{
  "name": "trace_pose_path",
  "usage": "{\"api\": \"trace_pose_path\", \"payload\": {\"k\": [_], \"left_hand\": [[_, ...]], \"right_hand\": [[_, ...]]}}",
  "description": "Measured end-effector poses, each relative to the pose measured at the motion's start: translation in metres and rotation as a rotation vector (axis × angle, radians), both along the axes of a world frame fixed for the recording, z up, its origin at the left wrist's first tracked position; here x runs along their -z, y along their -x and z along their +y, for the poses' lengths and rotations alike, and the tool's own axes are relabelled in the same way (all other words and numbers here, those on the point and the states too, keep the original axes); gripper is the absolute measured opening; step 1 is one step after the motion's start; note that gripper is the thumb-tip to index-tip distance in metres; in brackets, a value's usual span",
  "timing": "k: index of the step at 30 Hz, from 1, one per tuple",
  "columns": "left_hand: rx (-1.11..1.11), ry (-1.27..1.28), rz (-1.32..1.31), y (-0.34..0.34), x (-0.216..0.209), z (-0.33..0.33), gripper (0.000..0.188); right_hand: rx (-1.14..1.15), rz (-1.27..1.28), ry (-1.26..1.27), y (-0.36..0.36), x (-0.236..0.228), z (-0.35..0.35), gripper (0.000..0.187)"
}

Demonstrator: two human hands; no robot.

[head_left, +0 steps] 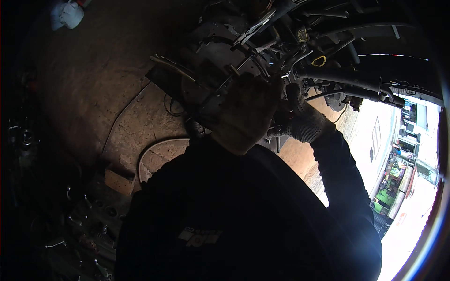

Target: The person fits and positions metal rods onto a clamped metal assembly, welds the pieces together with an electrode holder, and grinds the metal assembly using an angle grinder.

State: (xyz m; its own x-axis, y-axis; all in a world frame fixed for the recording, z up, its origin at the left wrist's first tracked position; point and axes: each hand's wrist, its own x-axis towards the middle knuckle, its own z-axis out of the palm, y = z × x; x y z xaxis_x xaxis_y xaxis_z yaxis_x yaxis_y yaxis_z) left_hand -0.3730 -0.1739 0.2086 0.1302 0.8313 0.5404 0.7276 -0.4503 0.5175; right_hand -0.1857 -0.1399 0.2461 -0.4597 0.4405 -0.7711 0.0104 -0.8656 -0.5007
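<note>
Both of my hands wear work gloves and are at a dark metal assembly [220, 51] with round plates, rods and hoses. My left hand [248, 112] is in front of its middle. The back of the glove faces me, and the fingers look curled over, with whatever they hold hidden behind the hand. Close beside it on the right, my right hand [302, 119], in a knitted glove with a dotted surface, has its fingers closed around something dark. A small reddish spot shows there, but deep shadow hides what the thing is.
Pipes [347, 77] and hoses stick out at the upper right. A curved rim [140, 161] and a brown block [118, 181] lie on the floor at left. Metal parts [56, 243] crowd the lower left. A white bundle [70, 15] is far left; bright daylight enters at right.
</note>
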Motion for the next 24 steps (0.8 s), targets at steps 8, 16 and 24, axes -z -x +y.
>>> {"api": "trace_pose_path", "payload": {"k": [8, 16, 24], "left_hand": [[0.088, 0.015, -0.048, -0.001, 0.021, 0.013, 0.040], [0.086, -0.093, -0.265, 0.002, 0.019, 0.004, 0.044], [0.034, 0.121, -0.046, 0.019, 0.013, -0.003, 0.044]], "right_hand": [[-0.166, 0.033, -0.083, -0.002, -0.007, 0.011, 0.038], [-0.153, 0.013, -0.012, 0.004, -0.023, 0.018, 0.036], [-0.280, -0.048, -0.095, -0.013, 0.005, 0.027, 0.029]]}}
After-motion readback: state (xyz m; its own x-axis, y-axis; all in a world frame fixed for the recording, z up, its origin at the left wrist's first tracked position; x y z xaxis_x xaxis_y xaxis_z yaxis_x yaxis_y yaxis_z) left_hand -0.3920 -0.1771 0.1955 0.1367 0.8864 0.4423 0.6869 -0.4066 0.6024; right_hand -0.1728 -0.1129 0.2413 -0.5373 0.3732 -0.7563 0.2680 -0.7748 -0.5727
